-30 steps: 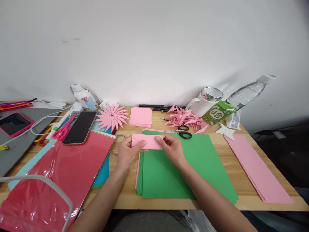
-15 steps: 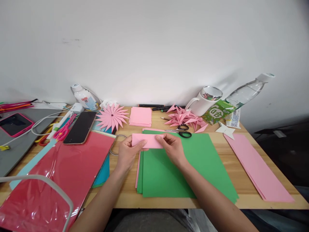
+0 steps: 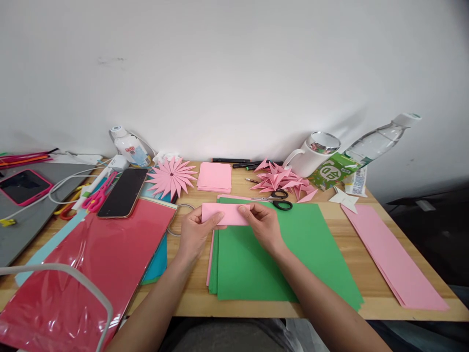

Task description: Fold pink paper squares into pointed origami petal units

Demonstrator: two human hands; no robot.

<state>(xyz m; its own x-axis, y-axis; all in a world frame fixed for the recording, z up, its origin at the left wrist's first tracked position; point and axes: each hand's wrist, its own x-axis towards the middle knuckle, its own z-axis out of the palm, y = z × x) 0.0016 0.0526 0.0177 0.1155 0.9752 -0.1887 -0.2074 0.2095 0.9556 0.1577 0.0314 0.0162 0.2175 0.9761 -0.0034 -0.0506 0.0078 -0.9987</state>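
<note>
The left hand (image 3: 193, 232) and the right hand (image 3: 264, 226) hold one folded pink paper (image 3: 230, 214) between thumbs and fingers, above the far left part of the green sheets (image 3: 286, 259); its long side runs left to right, so one short end points left and one points right. Farther back are one spiky pink wheel (image 3: 176, 184) on the left and one white mug (image 3: 309, 162) on the right. Two phones, one black phone (image 3: 122, 193) and one pink-edged phone (image 3: 25, 187), lie left.
</note>
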